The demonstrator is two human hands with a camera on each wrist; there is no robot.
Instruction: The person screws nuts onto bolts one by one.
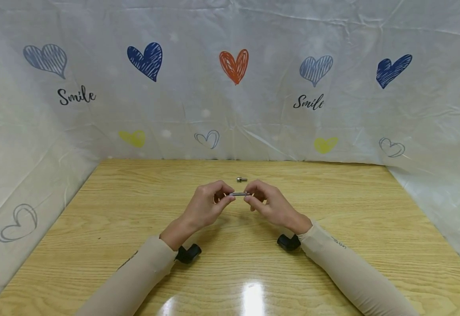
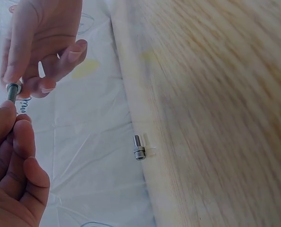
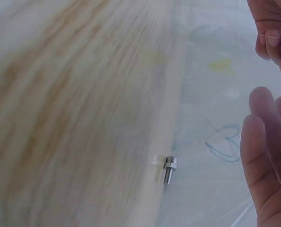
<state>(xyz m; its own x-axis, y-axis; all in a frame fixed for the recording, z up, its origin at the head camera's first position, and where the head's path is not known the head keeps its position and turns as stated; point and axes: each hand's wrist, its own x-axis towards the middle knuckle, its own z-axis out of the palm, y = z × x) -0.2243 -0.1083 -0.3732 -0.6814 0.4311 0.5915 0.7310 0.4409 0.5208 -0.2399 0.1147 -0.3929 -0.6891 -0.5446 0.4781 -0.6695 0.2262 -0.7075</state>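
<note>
A threaded bolt is held level above the table between both hands. My left hand pinches one end of it between thumb and fingers. At the other end, the thumb and fingertips of my right hand pinch a small nut on the bolt, with bare thread showing between the hands in the left wrist view. In the right wrist view the held bolt is mostly hidden. A second bolt, with a nut near its head, lies on the table just beyond the hands.
The wooden table carries the work. A white curtain printed with hearts closes off the back and both sides. Black wrist devices are strapped below each sleeve.
</note>
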